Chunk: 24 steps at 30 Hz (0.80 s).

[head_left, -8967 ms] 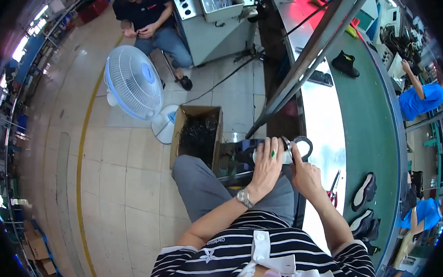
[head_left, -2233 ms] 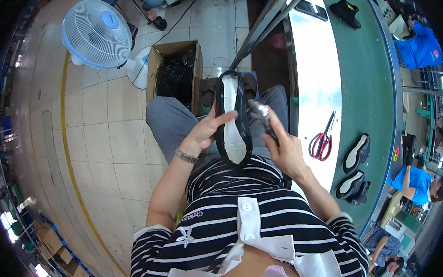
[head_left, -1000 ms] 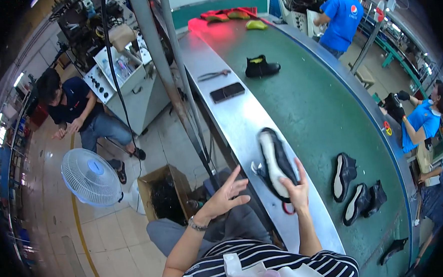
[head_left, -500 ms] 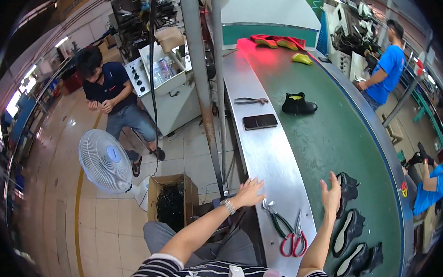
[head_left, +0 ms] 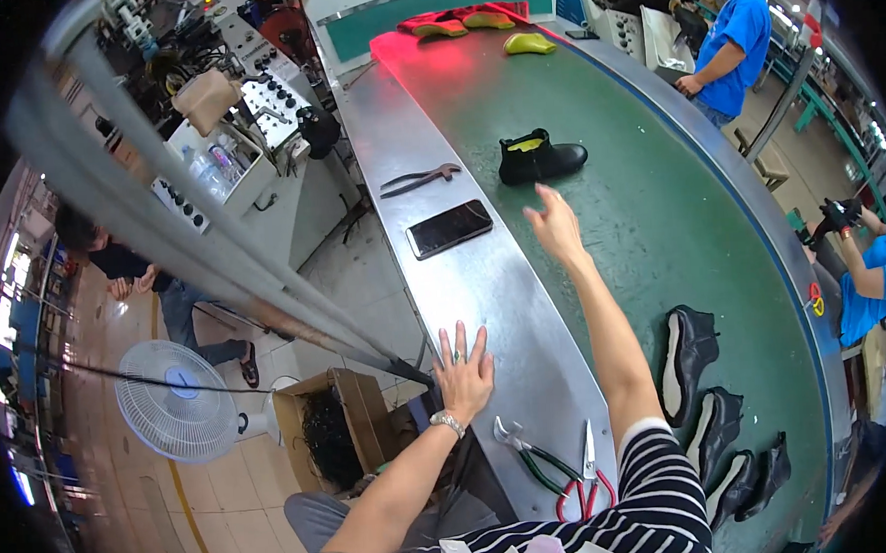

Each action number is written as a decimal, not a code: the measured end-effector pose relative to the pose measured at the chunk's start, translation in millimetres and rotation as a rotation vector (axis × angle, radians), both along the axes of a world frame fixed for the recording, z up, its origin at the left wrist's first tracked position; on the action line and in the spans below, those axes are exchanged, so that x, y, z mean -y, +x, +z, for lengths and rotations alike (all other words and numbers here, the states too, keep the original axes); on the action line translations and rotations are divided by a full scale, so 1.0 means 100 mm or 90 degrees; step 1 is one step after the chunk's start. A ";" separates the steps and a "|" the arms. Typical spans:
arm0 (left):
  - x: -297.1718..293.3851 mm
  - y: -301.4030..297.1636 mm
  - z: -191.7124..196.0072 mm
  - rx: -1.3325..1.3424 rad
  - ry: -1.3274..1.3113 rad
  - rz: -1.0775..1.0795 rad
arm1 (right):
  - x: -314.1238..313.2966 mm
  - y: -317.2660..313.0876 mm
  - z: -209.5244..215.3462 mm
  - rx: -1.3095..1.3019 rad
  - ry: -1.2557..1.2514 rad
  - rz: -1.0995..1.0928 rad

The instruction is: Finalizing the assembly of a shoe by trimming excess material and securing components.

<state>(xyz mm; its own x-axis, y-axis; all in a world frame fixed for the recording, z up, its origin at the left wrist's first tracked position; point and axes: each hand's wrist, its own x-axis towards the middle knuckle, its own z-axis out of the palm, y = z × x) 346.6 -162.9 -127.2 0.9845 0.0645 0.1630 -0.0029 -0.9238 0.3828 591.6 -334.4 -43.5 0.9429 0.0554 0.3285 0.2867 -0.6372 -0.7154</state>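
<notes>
A black ankle boot point(head_left: 542, 159) with a yellow-green inside stands on the green belt point(head_left: 603, 268). Just short of it, my right hand point(head_left: 557, 224) reaches out with thumb and fingers apart, holding nothing. My left hand point(head_left: 465, 380) rests spread on the metal ledge point(head_left: 510, 318) along the belt. Farther up the ledge lie a dark phone point(head_left: 450, 228) and metal pincers point(head_left: 420, 180). Nearer to me are green-handled pliers point(head_left: 538, 462) and red-handled scissors point(head_left: 586, 479), close together.
Several black shoes point(head_left: 690, 364) lie along the belt at the right. A yellow-green shoe last point(head_left: 529, 44) sits near the far end. A fan point(head_left: 177, 399), a cardboard box point(head_left: 370, 412) and grey poles point(head_left: 232, 258) stand at the left. Co-workers in blue point(head_left: 742, 46) are beyond the belt.
My right hand has moved from beside the black shoes up to near the ankle boot. My left hand now lies spread on the ledge. The view has shifted.
</notes>
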 end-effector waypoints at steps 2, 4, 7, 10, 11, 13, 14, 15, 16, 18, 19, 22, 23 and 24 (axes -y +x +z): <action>0.01 0.02 0.02 -0.013 0.017 -0.004 | -0.15 0.65 -0.25 0.079 0.003 0.003; 0.01 0.05 0.03 -0.012 0.017 -0.010 | -0.31 1.12 -0.30 0.112 -0.008 -0.022; -0.01 0.10 0.05 -0.011 0.016 -0.011 | -0.48 1.47 -0.29 0.027 -0.060 -0.095; -0.02 0.14 0.07 -0.007 0.006 -0.015 | -0.45 1.45 -0.30 0.046 -0.028 -0.128; -0.02 0.16 0.07 -0.002 0.003 -0.014 | -0.37 1.41 -0.31 0.076 -0.035 -0.124; -0.02 0.12 0.07 -0.009 0.012 -0.011 | -0.30 1.21 -0.33 0.132 0.004 -0.126; -0.02 0.09 0.08 0.002 0.006 -0.006 | -0.23 1.11 -0.31 0.176 0.014 -0.132; -0.03 0.05 0.08 0.009 0.016 0.002 | -0.14 1.01 -0.29 0.219 0.022 -0.134; -0.02 0.04 0.04 -0.006 0.023 -0.001 | 0.06 0.88 -0.35 0.181 0.025 -0.119; -0.01 -0.02 -0.03 -0.017 0.015 -0.006 | 0.39 0.55 -0.27 0.109 -0.020 -0.102; -0.02 -0.05 -0.03 -0.010 0.020 -0.006 | 0.45 0.35 -0.04 0.118 -0.028 -0.104; -0.03 -0.07 -0.10 -0.019 0.004 -0.020 | 0.45 -0.40 0.66 0.008 0.181 0.047; -0.04 -0.06 -0.08 -0.037 0.013 -0.027 | 0.46 -0.64 0.90 0.003 0.172 0.032; -0.09 -0.04 0.04 -0.109 -0.010 -0.065 | 0.47 -0.86 1.11 -0.015 0.164 0.074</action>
